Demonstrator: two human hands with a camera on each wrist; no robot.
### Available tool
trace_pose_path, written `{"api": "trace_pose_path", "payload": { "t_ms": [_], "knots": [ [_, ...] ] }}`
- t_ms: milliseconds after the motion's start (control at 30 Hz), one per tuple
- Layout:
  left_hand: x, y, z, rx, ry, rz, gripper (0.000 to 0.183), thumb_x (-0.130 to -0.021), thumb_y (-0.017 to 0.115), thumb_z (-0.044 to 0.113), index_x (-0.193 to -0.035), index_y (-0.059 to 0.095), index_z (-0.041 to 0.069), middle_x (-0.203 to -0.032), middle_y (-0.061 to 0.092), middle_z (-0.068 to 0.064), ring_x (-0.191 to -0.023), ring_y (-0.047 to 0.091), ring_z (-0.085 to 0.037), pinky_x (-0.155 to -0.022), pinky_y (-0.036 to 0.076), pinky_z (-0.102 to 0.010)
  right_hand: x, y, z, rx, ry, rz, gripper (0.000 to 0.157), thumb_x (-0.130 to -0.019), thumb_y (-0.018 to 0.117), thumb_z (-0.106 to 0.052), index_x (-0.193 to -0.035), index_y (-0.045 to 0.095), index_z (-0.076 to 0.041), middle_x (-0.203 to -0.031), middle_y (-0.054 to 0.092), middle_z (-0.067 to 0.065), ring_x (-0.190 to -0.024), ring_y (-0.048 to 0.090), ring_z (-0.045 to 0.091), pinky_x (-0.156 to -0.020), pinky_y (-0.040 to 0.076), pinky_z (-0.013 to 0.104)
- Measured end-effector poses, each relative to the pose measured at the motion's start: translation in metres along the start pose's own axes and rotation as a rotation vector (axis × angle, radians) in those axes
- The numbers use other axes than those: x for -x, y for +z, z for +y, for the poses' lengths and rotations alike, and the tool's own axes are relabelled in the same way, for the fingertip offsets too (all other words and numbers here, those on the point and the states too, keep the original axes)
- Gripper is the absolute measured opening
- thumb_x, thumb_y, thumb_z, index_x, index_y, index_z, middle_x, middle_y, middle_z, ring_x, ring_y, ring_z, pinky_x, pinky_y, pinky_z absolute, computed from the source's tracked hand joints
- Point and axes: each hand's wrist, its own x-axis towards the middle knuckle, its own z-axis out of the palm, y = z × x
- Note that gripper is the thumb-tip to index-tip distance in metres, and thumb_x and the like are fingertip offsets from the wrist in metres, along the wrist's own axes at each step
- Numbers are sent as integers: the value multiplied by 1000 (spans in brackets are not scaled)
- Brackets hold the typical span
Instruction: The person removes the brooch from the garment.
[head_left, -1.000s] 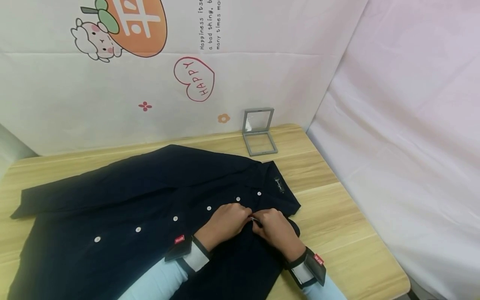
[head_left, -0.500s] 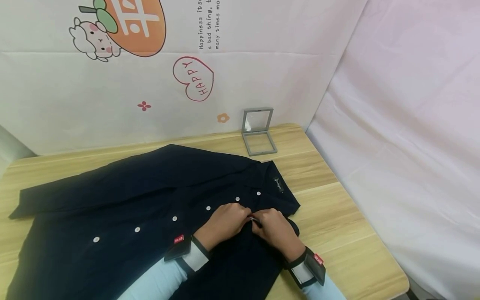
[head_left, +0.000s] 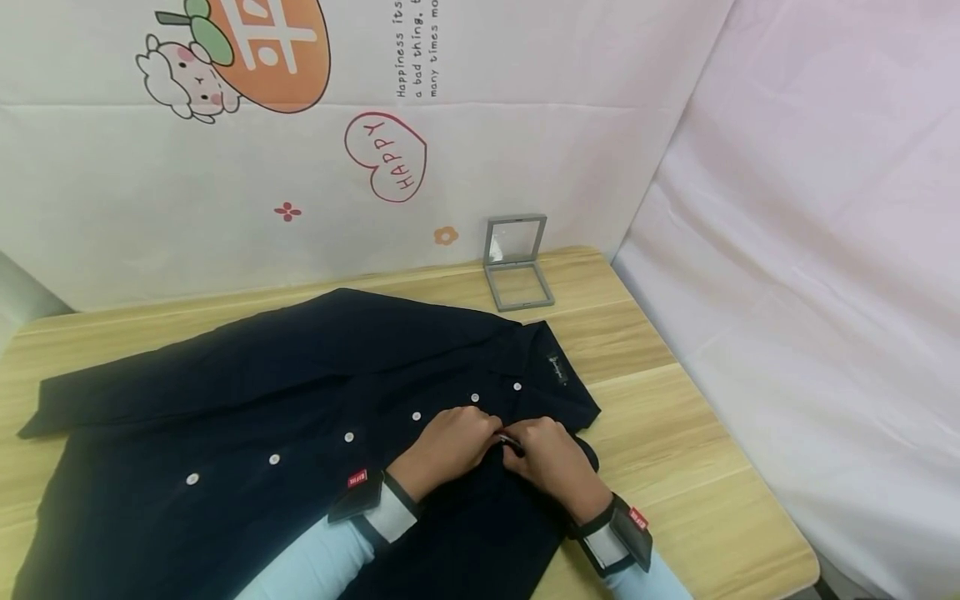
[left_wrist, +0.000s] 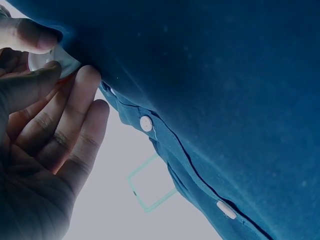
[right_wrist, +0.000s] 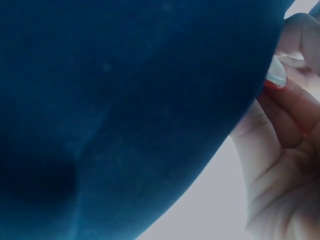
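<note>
A dark navy shirt (head_left: pixel 300 358) with white buttons lies spread over the table, collar (head_left: pixel 558 383) to the right. Over its chest my left hand (head_left: pixel 459 437) and right hand (head_left: pixel 555 458) meet, fingertips close together. Between them is a small glossy white piece (left_wrist: pixel 65 62) with a red edge, right at the cloth. In the left wrist view, left thumb and fingers pinch it. The right wrist view shows the same white piece (right_wrist: pixel 276 72) between fingers beside the shirt's edge. Its kind I cannot tell. In the head view the hands hide most of it.
A grey clear-windowed case (head_left: pixel 517 262) stands open at the table's back, behind the collar. The wooden table (head_left: pixel 705 467) shows bare wood to the right. A printed white cloth (head_left: pixel 525 125) hangs behind, and a plain one (head_left: pixel 825 250) along the right side.
Both hands stay at the same spot on the shirt, with only slight finger movement. The head view has shifted a little.
</note>
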Motion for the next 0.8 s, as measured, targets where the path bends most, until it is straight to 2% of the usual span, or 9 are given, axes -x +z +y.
{"api": "trace_pose_path", "payload": {
  "t_ms": [200, 400, 600, 800],
  "knots": [
    [1, -1, 0, 0, -8, -10, 20, -97, 62, 21, -80, 67, 13, -68, 61, 1, -56, 54, -7, -50, 40, -17, 0, 1, 0, 0, -3, -3, 5, -80, 73, -4, -83, 72, -9, -69, 64, -4, -55, 43, -5, -49, 36, 12],
    [4, 1, -1, 11, -14, -4, 19, -97, 63, 21, -81, 68, 13, -69, 62, 1, -58, 55, -7, -51, 41, -18, 0, 1, -1, 32, -23, 17, 7, -80, 75, -7, -87, 74, -9, -79, 71, -1, -62, 56, 1, -55, 45, 15],
    [5, 2, -3, 26, -14, -5, 17, -97, 63, 22, -82, 68, 14, -70, 63, 1, -57, 55, -7, -51, 41, -17, 3, -2, 0, 96, 13, 25, 14, -81, 78, -24, -91, 74, -16, -91, 72, -4, -72, 63, 6, -61, 51, 21],
    [5, -2, -2, 28, -13, -10, 12, -96, 65, 22, -87, 69, 14, -77, 68, 1, -61, 60, -7, -53, 45, -16, 5, -15, 17, -58, -21, -66, 23, -89, 72, -27, -109, 71, -16, -102, 70, -4, -85, 64, 6, -73, 54, 25]
  ]
}}
